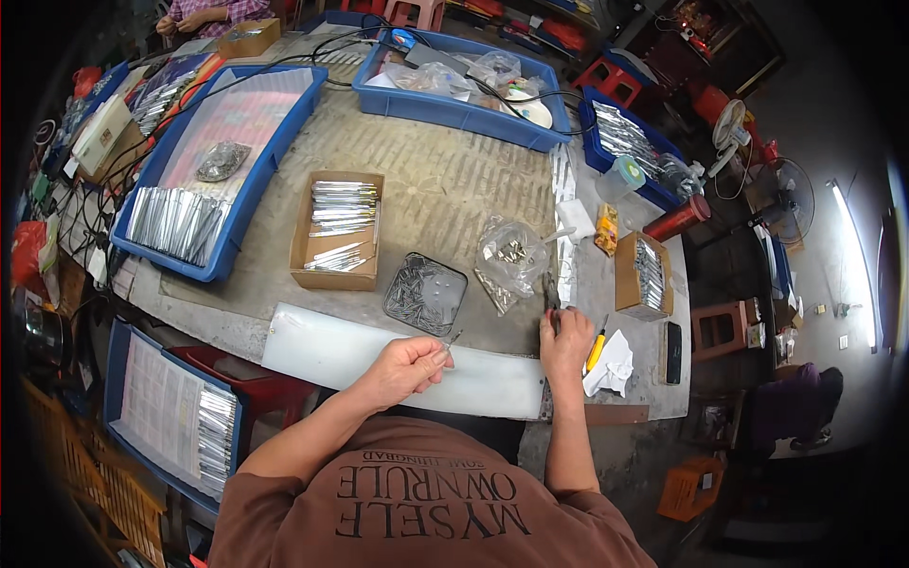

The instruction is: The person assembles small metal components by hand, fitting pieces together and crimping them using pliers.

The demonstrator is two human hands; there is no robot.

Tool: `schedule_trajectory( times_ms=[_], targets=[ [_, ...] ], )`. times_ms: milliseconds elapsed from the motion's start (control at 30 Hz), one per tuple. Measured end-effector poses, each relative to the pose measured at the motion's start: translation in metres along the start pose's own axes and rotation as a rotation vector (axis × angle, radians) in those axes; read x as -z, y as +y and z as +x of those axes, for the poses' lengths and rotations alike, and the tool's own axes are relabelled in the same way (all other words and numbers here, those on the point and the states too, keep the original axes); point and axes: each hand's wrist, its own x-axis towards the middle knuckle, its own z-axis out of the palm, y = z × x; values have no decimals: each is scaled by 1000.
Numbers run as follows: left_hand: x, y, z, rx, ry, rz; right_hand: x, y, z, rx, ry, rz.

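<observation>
My left hand is closed in a pinch above the white board, and a short, thin metal piece sticks out from the fingertips. Farther right, my right hand has its fingers closed at the near end of a slim dark tool, whose kind I cannot make out. Between the hands and farther back lies a clear plastic bag of small metal parts. A dark square tray of thin metal pins sits just beyond my left hand. The long white board runs along the table's near edge.
A cardboard box of metal rods stands behind the pin tray. Blue trays line the left and back. A yellow-handled tool, crumpled white paper and another cardboard box are at right. Someone else's hands show at far left.
</observation>
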Motion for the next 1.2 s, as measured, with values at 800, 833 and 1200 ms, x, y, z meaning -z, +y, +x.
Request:
schedule_trajectory(
  times_ms=[800,833,1200],
  targets=[
    [-15,-8,-6,83,-135,8,46,-72,0,135,-507,1002],
    [-15,-7,-6,82,-138,5,46,-73,-1,137,-506,992],
    [-16,-6,-8,97,-157,-50,47,-76,-1,141,-535,996]
  ],
)
